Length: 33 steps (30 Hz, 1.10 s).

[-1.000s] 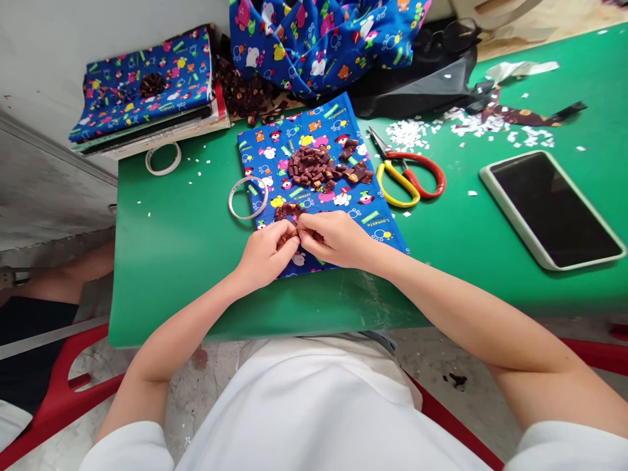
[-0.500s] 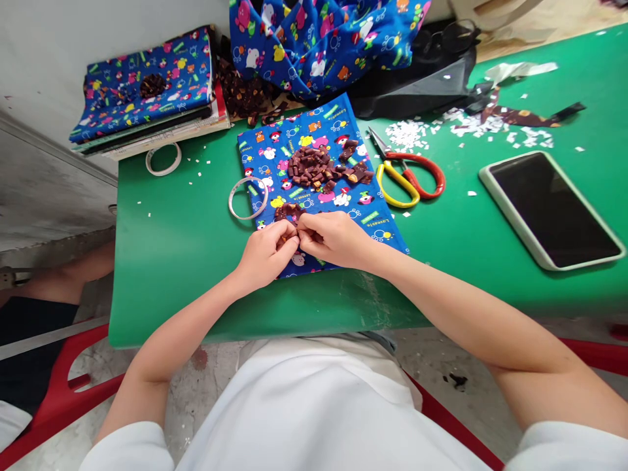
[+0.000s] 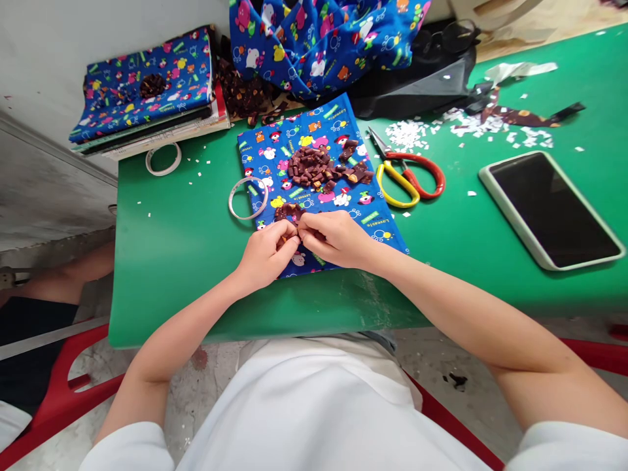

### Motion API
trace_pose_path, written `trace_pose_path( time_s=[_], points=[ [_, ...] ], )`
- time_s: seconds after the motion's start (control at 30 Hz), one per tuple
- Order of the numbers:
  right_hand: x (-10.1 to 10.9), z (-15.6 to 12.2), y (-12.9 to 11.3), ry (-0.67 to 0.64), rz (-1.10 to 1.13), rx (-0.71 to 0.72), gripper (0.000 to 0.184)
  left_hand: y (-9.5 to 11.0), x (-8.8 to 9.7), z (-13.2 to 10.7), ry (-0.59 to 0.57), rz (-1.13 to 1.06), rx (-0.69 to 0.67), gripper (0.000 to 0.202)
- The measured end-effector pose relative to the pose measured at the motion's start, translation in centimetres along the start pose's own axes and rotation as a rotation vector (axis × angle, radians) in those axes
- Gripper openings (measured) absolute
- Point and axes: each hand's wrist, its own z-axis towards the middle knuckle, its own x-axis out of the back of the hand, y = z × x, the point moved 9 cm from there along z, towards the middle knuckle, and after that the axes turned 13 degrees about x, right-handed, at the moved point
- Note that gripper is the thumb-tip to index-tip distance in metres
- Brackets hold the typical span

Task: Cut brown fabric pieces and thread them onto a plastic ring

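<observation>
On the green desk (image 3: pixel 176 255), head view: blue printed cloth (image 3: pixel 373 216) laid flat at the middle, front edge near the desk edge.
Brown pieces (image 3: pixel 311 167): small cut bits, heaped on the cloth's middle, a few larger ones trailing to its right side.
Brown curl (image 3: pixel 289 210): on the cloth, just beyond the fingertips, partly covered.
Left hand (image 3: pixel 267 252): fingers drawn together in a pinch, over the cloth's front part, tips meeting the other hand's.
Right hand (image 3: pixel 338 239): also pinched closed; whatever sits between the fingertips is too small and hidden to tell.
White ring (image 3: pixel 230 197): overlaps the cloth's left edge, near the left hand.
Second ring (image 3: pixel 161 173): farther left, flat, just in front of the stack.
Stack (image 3: pixel 196 129): books or papers at back left, folded printed cloth (image 3: pixel 181 55) on top with a dark brown clump (image 3: pixel 152 85).
Scissors (image 3: pixel 390 156): just beside the cloth's right edge, slightly open, yellow and red handles.
White bits (image 3: pixel 407 134): scattered behind and right of the scissors.
Phone (image 3: pixel 552 209): far right, dark screen, well apart from the hands.
Behind: bunched blue fabric (image 3: pixel 324 46) crowds the cloth's back edge; brown scraps (image 3: pixel 245 91) left of it, black sheet (image 3: pixel 407 85) and dark glasses (image 3: pixel 458 36) right.
Blocked: both hands hide part of the cloth's front.
Off-desk left: another person's leg (image 3: pixel 73 278), red chair (image 3: pixel 73 373).
</observation>
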Motion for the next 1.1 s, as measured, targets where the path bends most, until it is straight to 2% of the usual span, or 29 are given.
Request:
trace_pose_path(
  time_s=[0.37,0.63,0.83,1.1],
  points=[
    [0.2,0.1,0.4,-0.003,0.054,-0.049,0.016,0.0,0.0,0.0,-0.025,-0.148,0.007,0.012],
    [0.8,0.2,-0.2,0.056,0.072,0.003,0.014,-0.2,0.1,0.0,-0.022,-0.156,0.029,0.015],
    [1.1,0.2,-0.8,0.118,-0.018,0.070,0.014,-0.5,0.0,0.0,-0.025,-0.134,0.038,0.017],
    [0.3,-0.4,-1.2,0.078,-0.236,0.131,0.019,-0.4,0.0,0.1,-0.019,-0.090,0.019,0.019]
  ],
)
